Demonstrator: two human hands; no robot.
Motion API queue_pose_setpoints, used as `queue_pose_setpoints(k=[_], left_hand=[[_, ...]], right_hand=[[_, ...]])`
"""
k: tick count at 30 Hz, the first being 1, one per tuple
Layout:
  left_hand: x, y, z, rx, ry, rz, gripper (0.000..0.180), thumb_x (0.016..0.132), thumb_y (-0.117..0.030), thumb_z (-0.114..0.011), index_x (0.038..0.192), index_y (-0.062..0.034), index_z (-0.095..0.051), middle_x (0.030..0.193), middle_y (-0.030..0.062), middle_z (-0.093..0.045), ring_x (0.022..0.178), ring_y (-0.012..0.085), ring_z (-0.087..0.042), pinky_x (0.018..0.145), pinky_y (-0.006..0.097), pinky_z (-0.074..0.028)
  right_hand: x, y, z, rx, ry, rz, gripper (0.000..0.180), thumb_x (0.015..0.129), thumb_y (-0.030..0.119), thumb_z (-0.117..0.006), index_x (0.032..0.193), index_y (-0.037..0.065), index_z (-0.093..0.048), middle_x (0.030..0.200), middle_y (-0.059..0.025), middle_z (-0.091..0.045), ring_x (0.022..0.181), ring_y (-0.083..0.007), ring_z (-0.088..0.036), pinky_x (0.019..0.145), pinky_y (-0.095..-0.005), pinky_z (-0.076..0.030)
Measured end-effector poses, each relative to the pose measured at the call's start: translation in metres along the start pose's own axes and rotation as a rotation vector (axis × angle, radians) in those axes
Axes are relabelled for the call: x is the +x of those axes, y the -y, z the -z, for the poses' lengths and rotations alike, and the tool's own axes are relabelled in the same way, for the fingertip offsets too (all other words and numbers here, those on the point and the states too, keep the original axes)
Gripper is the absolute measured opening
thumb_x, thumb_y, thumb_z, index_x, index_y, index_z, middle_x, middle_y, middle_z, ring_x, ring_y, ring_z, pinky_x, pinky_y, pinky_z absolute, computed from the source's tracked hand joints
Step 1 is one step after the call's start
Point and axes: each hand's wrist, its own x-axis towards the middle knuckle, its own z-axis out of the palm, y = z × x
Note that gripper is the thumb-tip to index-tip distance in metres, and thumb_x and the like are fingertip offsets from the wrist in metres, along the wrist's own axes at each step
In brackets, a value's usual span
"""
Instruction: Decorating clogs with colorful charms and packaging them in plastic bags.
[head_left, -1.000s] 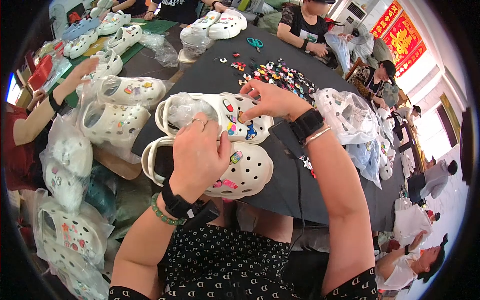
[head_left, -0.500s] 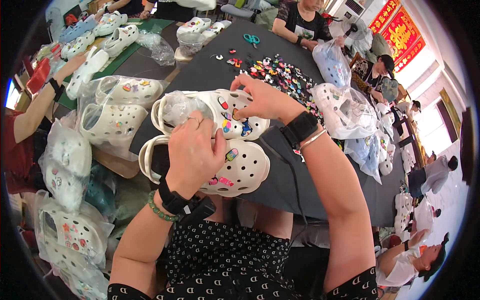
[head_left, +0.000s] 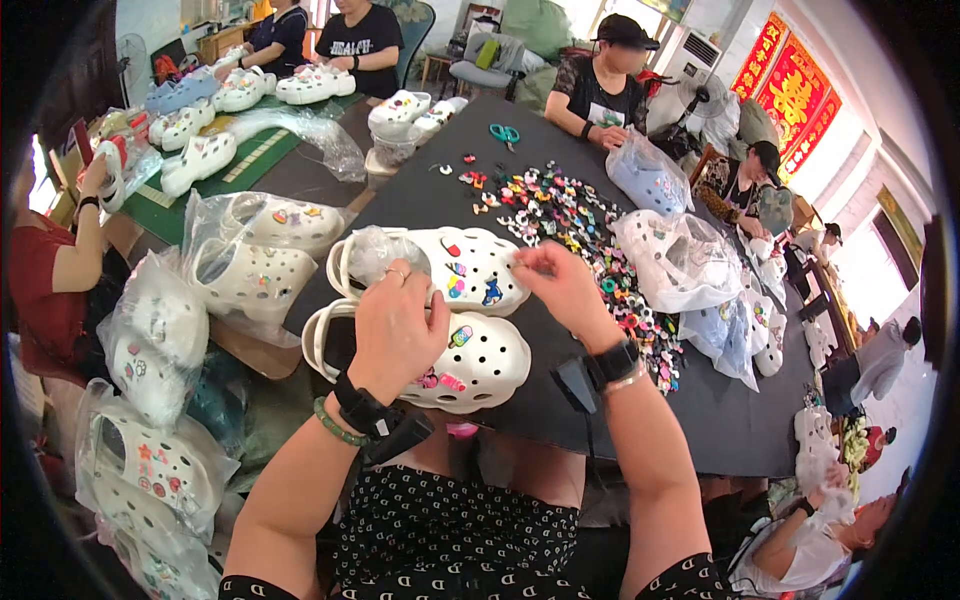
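Note:
Two cream-white clogs lie side by side at the table's near edge, toes to the right. On the far clog [head_left: 480,262] sit several charms, among them a red-and-white capsule, coloured balloons and a blue figure. My left hand [head_left: 400,325] reaches over the near clog [head_left: 480,355], its fingers hooked on the opening edge of the far clog, by a crumpled clear plastic bag [head_left: 385,255] inside it. A green-and-pink charm and pink charms show on the near clog. My right hand [head_left: 563,290] is at the far clog's toe, fingertips pinched together; what they hold, if anything, is hidden.
A wide heap of small colourful charms [head_left: 570,215] spreads beyond my right hand. Teal scissors [head_left: 505,134] lie farther back. Bagged clogs [head_left: 680,260] stand at the right, more bagged clogs [head_left: 265,255] at the left. Co-workers sit around the tables [head_left: 440,200].
My right hand has drawn back from the charms in the middle of the far clog to its toe, fingers now pinched. My left hand stays on the clog. The whole view has shifted slightly.

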Motion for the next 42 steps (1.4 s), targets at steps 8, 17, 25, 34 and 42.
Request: queue_pose_setpoints(k=[8,17,25,34,42], left_hand=[[0.001,0.009,-0.002,0.062,0.018,-0.053,0.027,0.086,-0.017,-0.065,0.104,0.0031,-0.061,0.097,0.023,-0.056,0.077,0.0402,-0.06,0.069,0.047,-0.049],[0.032,0.039,0.06,-0.109,0.489,-0.148,0.051,0.09,-0.028,-0.069,0.131,-0.0007,-0.055,0.135,0.0207,-0.054,0.097,0.0295,-0.068,0.089,0.038,-0.052],[0.076,0.058,0.086,0.398,0.817,-0.349,0.076,0.075,-0.03,-0.078,0.14,-0.0066,-0.046,0.148,0.0144,-0.044,0.125,0.0358,-0.049,0.105,0.046,-0.041],[0.079,0.074,0.083,0.206,0.818,-0.126,0.08,0.068,-0.037,-0.085,0.125,-0.0033,-0.04,0.129,0.0209,-0.045,0.104,0.0416,-0.061,0.086,0.048,-0.051],[0.065,0.078,0.066,0.118,0.691,-0.104,0.088,0.069,-0.029,-0.085,0.139,-0.0103,-0.036,0.136,0.0209,-0.046,0.105,0.041,-0.062,0.09,0.046,-0.05]], right_hand=[[-0.109,-0.059,0.045,-0.841,-0.067,-0.015,0.037,0.08,0.015,-0.073,0.112,0.004,-0.059,0.119,-0.0198,-0.059,0.112,-0.0386,-0.054,0.096,-0.0479,-0.044],[-0.171,-0.033,0.008,-0.767,-0.307,0.021,0.048,0.085,0.009,-0.067,0.13,0.003,-0.05,0.136,-0.0179,-0.048,0.133,-0.0414,-0.037,0.111,-0.0536,-0.03],[-0.173,-0.022,0.011,-0.725,-0.275,-0.034,0.042,0.085,0.004,-0.064,0.125,0.002,-0.053,0.125,-0.0156,-0.056,0.129,-0.0391,-0.043,0.108,-0.0524,-0.033],[-0.168,-0.024,0.004,-0.706,-0.316,0.002,0.04,0.084,0.002,-0.063,0.123,0.001,-0.053,0.113,-0.0161,-0.059,0.119,-0.0366,-0.049,0.106,-0.0487,-0.035],[-0.17,-0.024,0.007,-0.695,-0.266,-0.038,0.039,0.084,0.002,-0.062,0.122,0.0,-0.053,0.113,-0.0185,-0.057,0.112,-0.0354,-0.053,0.102,-0.0472,-0.037]])
